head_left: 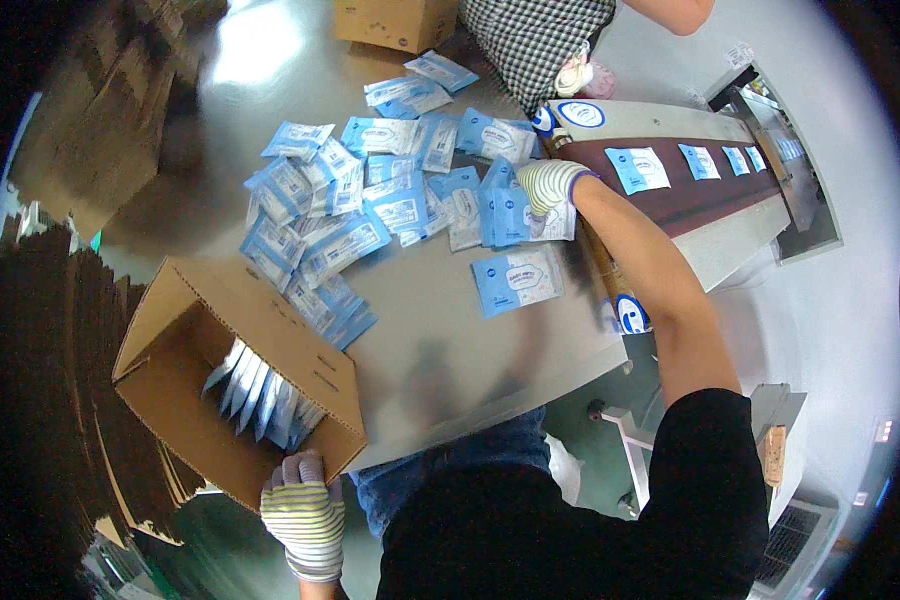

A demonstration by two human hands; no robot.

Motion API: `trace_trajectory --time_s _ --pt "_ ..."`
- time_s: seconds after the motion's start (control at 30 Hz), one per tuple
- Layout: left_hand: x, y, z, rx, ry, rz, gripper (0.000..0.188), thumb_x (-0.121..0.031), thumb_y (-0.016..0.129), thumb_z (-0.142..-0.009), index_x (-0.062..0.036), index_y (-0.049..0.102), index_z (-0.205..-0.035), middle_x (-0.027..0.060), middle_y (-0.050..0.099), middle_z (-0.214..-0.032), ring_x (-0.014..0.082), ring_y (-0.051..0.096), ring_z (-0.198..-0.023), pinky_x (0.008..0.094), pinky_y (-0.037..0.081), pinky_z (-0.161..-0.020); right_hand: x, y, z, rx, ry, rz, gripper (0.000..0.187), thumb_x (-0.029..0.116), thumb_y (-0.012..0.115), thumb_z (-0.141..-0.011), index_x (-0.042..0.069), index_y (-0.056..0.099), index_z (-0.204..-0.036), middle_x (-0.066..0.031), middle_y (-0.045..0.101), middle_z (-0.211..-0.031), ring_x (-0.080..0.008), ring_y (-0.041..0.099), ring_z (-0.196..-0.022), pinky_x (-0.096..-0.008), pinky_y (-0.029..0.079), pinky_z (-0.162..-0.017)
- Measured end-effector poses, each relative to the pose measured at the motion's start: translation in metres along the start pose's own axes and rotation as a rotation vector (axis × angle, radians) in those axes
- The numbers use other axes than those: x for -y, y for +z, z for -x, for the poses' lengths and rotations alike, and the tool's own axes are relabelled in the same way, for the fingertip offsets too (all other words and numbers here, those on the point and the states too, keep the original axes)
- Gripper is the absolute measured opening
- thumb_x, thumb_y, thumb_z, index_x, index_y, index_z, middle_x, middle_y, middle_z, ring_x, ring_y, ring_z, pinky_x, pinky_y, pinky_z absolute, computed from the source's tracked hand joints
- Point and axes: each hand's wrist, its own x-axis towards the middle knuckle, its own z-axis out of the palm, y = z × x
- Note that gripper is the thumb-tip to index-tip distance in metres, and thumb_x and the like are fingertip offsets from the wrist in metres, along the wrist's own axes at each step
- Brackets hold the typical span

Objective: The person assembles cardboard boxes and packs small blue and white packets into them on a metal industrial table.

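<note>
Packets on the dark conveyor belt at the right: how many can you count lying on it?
4: one large packet nearest the right hand, then three smaller ones in a row farther along the conveyor belt. More may be hidden beyond.

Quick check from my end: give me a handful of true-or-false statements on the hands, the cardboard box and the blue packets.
1. The left hand grips the open brown cardboard box at its near corner. True.
2. The box is empty. False: packets stand upright inside.
3. The right hand rests on the pile of flat blue-and-white packets on the grey table. True.
4. Both hands are bare. False: striped knit gloves.
</note>
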Motion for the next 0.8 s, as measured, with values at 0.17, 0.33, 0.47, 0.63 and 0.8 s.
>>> trace_trajectory --time_s 0.17,0.33,0.47,0.63,0.8 --pt "0.001 0.003 -0.002 -0.075 0.069 -0.015 0.038 -0.021 0.07 -0.062 -0.0095 0.057 -0.095 0.0069 0.058 -0.087 0.0261 0.058 -0.079 0.0382 0.045 -0.069 0.039 0.032 -0.022 -0.258 -0.127 -0.107 0.048 0.031 0.073 -0.067 0.0 0.061 -0.101 -0.0233 0.064 -0.093 -0.0377 0.062 -0.08 -0.0422 0.05 -0.077" --pt "0.008 0.0 0.0 -0.022 0.026 0.051 0.038 -0.013 0.069 -0.061 -0.0068 0.058 -0.097 0.0115 0.06 -0.087 0.0311 0.059 -0.079 0.0408 0.046 -0.069 0.19 0.003 0.03 -0.496 -0.14 -0.003 0.084 0.035 0.081 -0.058 0.002 0.046 -0.126 -0.022 0.058 -0.11 -0.0402 0.055 -0.105 -0.0496 0.045 -0.088" --pt "0.006 -0.001 -0.004 -0.051 0.082 0.068 0.036 -0.014 0.069 -0.062 -0.0077 0.058 -0.095 0.0109 0.059 -0.085 0.0303 0.058 -0.077 0.0402 0.046 -0.067 0.209 0.026 0.052 -0.484 -0.195 -0.036 0.08 0.039 0.079 -0.06 0.005 0.047 -0.125 -0.0213 0.057 -0.113 -0.0401 0.054 -0.109 -0.0483 0.047 -0.087" --pt "0.005 0.006 0.004 -0.046 0.061 0.023 0.037 -0.017 0.07 -0.062 -0.0079 0.057 -0.096 0.0107 0.059 -0.087 0.0305 0.058 -0.078 0.0408 0.047 -0.07 0.19 -0.037 0.083 -0.035 -0.246 -0.026 0.077 0.034 0.077 -0.063 0.004 0.047 -0.127 -0.0228 0.047 -0.129 -0.0382 0.053 -0.111 -0.0473 0.046 -0.088" --pt "0.006 0.007 -0.001 -0.113 0.085 0.037 0.033 -0.016 0.069 -0.062 -0.0082 0.057 -0.092 0.0109 0.059 -0.084 0.0298 0.059 -0.076 0.0401 0.048 -0.066 0.114 -0.015 0.093 -0.057 -0.497 0.562 0.065 0.031 0.077 -0.059 0.011 0.059 -0.118 -0.0163 0.046 -0.134 -0.0339 0.034 -0.131 -0.0481 0.028 -0.106"
